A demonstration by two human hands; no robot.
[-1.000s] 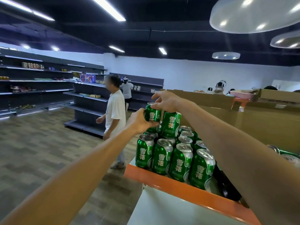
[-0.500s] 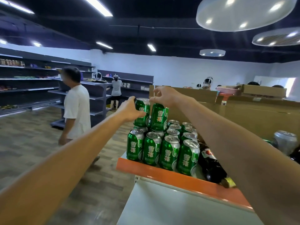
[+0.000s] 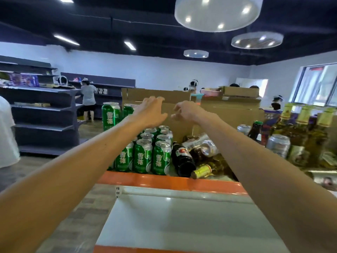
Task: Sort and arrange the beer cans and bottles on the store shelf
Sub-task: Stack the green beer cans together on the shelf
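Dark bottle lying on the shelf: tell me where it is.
In the head view, the dark bottle lies on its side near the shelf edge, just right of the green cans and left of a gold-capped bottle.

Left hand point(image 3: 149, 112) hides half a stacked green can point(image 3: 128, 111); right-side bottles point(image 3: 306, 125) blurred.

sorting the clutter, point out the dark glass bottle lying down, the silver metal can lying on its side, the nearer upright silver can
dark glass bottle point(image 3: 183, 159), head view, labelled body
silver can on its side point(image 3: 209, 148), head view, round end
nearer upright silver can point(image 3: 278, 147), head view, side wall
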